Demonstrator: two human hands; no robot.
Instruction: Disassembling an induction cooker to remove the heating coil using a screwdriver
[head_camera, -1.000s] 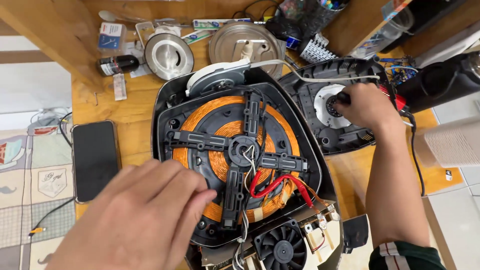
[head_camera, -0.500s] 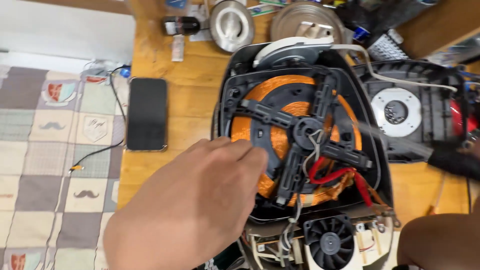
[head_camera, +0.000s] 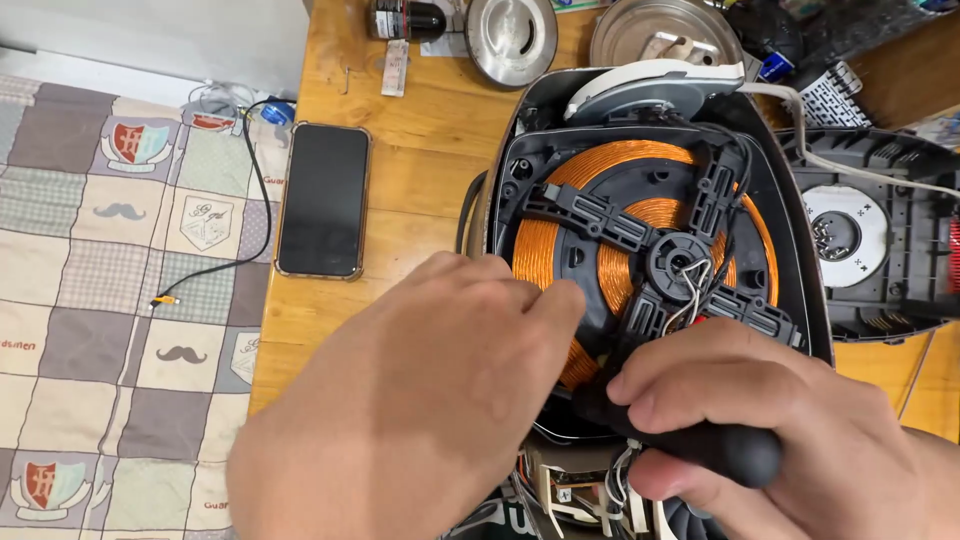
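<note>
An opened induction cooker lies on the wooden table, its orange copper coil and black cross-shaped holder exposed. My left hand rests over the coil's near-left part, fingers together and touching it. My right hand is closed around a black tool handle at the coil's near edge; the tool's tip is hidden. White and red wires come out at the coil's centre.
A black phone lies on the table to the left. The cooker's black bottom cover lies at right with small screws in its round recess. Metal lids and a dark bottle stand at the back. A patchwork mat covers the floor at left.
My right hand left the bottom cover at right and now grips a black handle at the coil's near edge. The view shifted left. My left hand stayed over the coil.
</note>
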